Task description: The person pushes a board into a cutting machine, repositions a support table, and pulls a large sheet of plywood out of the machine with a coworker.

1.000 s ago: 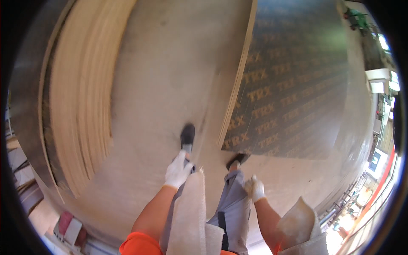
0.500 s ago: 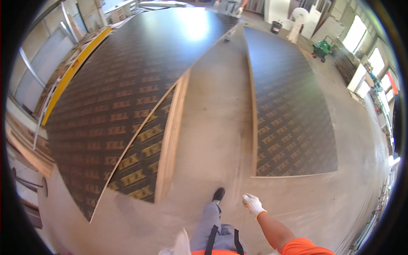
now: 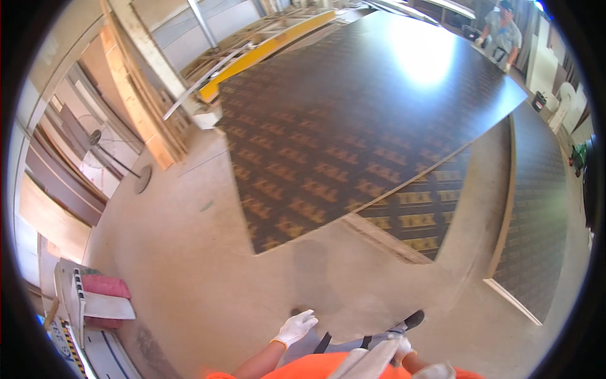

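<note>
My left hand (image 3: 298,328), in a white glove, is held low in front of me with fingers stretched out and nothing in it. My right hand (image 3: 402,346), also gloved, is near my body, partly hidden by a pale cloth (image 3: 361,364) hanging in front of me; its fingers do not show well. Beyond my hands a large dark plywood sheet (image 3: 341,145) with a printed pattern lies askew over a plywood stack (image 3: 435,215). Its near corner juts out past the stack. Neither hand touches the sheet.
A person (image 3: 503,35) stands at the sheet's far end, hands near its edge. A second dark plywood stack (image 3: 536,208) lies to the right. At the left are a yellow beam (image 3: 271,54), leaning boards (image 3: 136,95), a stand fan (image 3: 117,158) and a pink bundle (image 3: 106,287).
My view has turned left, so the sheet and stacks shift right in the picture. My left hand has come plainly into view; my right hand has drawn in toward my body.
</note>
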